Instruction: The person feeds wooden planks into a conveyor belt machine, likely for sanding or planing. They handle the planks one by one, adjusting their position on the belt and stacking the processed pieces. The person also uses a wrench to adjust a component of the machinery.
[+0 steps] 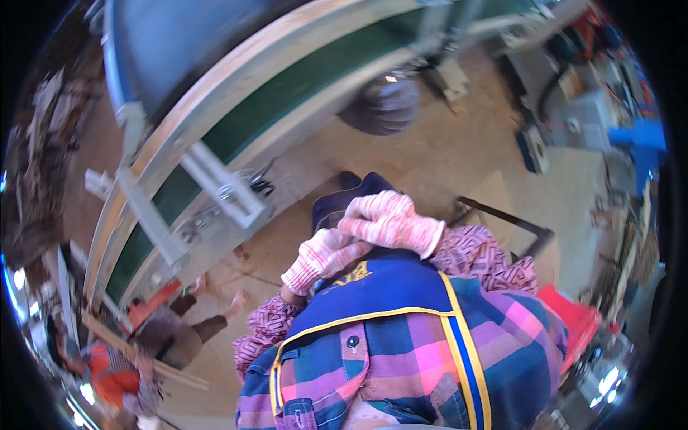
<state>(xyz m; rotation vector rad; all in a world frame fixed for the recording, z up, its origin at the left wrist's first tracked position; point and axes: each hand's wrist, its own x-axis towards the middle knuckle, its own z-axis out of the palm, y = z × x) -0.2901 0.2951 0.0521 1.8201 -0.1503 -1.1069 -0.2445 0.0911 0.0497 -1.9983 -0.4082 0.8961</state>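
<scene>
The left hand point(324, 259) and right hand point(390, 221), both in pink-and-white knit gloves, meet over the upper part of the blue apron point(412, 284), whose yellow edge crosses the wearer's front. The 2 hands overlap with fingers bent; I cannot tell whether either grip is closed on anything. Brown floor point(448, 154) spreads between the hands and the pale rail edging a green strip point(233, 132); a dark metal bar point(505, 217) stands near the right sleeve point(484, 259).

Workshop, long green belt point(244, 123), metal bracket point(223, 189), co-worker point(111, 374), wooden strip point(106, 333)
</scene>
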